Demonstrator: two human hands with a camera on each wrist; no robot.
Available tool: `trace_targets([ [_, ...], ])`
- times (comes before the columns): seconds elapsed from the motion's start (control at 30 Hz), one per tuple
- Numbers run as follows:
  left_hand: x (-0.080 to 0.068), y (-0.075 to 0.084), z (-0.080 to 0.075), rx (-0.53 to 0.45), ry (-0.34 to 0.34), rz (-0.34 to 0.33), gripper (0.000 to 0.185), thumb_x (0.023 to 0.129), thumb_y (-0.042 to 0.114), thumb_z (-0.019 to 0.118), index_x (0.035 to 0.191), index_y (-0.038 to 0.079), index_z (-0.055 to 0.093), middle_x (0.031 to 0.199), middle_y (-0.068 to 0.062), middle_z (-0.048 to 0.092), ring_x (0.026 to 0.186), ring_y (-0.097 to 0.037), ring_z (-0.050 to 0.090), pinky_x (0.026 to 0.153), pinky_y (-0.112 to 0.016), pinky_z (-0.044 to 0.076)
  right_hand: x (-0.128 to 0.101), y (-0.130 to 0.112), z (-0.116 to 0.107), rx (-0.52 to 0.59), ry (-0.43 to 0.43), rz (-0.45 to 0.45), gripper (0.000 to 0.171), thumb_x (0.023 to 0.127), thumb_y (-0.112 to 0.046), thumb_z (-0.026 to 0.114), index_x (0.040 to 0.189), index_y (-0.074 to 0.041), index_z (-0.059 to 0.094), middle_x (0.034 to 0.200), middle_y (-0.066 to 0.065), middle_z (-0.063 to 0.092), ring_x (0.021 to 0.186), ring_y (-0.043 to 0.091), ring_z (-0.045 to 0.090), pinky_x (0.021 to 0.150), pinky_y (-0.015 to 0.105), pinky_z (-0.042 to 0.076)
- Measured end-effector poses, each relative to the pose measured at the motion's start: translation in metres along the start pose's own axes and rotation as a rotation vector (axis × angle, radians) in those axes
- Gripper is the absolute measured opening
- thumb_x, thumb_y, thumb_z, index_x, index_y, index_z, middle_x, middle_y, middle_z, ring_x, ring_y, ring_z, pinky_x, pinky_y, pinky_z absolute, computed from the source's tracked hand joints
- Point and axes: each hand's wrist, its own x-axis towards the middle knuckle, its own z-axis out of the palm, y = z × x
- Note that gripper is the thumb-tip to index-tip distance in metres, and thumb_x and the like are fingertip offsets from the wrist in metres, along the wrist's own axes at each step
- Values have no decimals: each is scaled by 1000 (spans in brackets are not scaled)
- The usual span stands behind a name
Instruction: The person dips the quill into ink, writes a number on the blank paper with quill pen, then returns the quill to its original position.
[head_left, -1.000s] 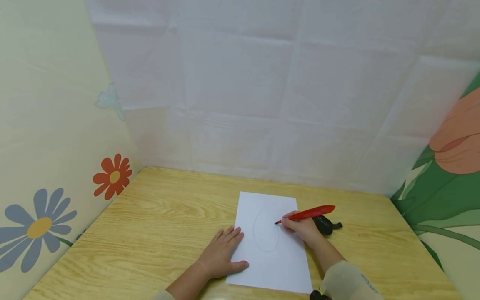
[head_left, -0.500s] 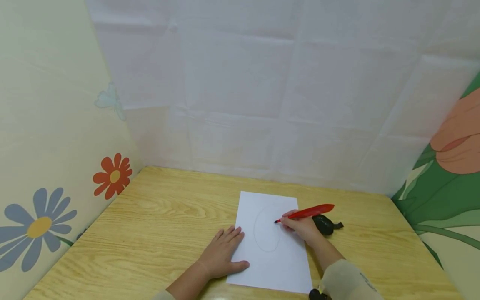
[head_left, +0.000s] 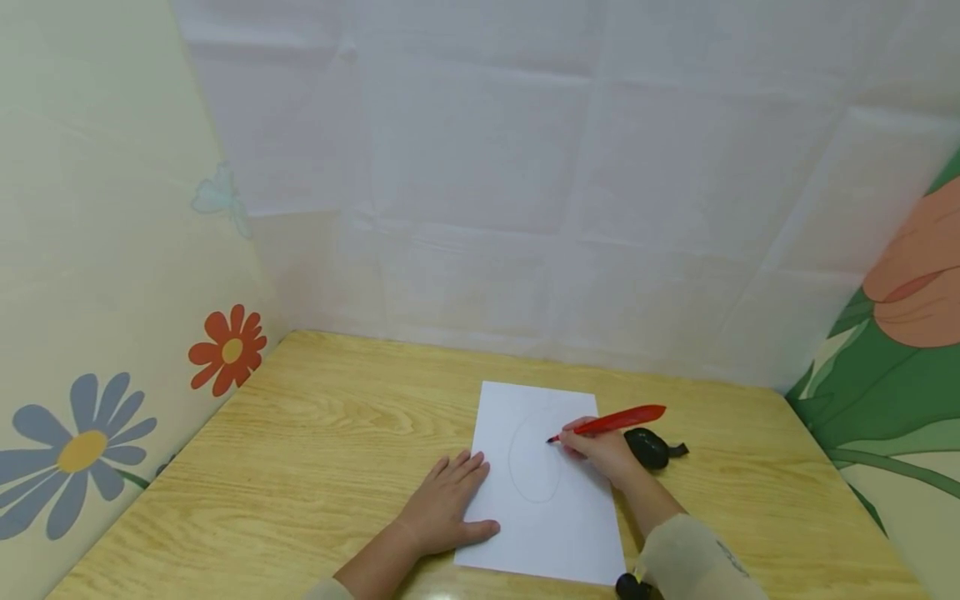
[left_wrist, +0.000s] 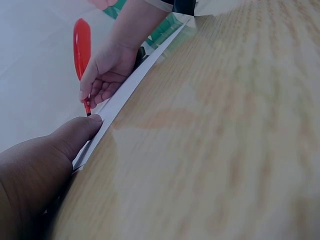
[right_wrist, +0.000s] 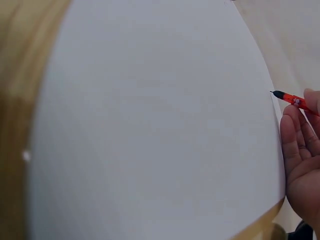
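Note:
A white sheet of paper (head_left: 536,542) lies on the table, bearing a faint, thin oval line (head_left: 511,467). My left hand (head_left: 444,507) rests flat on the sheet's left edge, fingers spread and thumb on the paper. Between thumb and fingers, my right hand (head_left: 606,452) pinches a red feather-shaped pen (head_left: 626,418) with a dark tip. That tip is at the paper inside the upper right of the oval; whether it touches cannot be told. The left wrist view shows the pen (left_wrist: 82,47) tilted beyond my left thumb (left_wrist: 80,132). Its tip and my right hand (right_wrist: 305,165) appear at the right wrist view's edge.
A black rounded object (head_left: 648,448) with a short strap-like end lies just right of my right hand. Another small black item (head_left: 633,586) sits by the right sleeve. The wood-grain table (head_left: 337,417) is bounded by a white sheet (head_left: 465,167) behind and flower-printed panels at both sides.
The pen tip has shifted slightly up and left over the paper with my right hand. My left hand keeps its place on the sheet.

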Motion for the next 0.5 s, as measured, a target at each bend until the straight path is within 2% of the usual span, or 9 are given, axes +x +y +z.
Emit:
trace_targets([
  [0.5,1,2,-1,17,-21,-9,85,86,63,58,147,6,43,157,-9,38,148,-31,29,121,-54,22,3,-3,4,11,0,7,22,87,-22,74,102,-6,69,86,2,73,76,13,67,76,25,56],
])
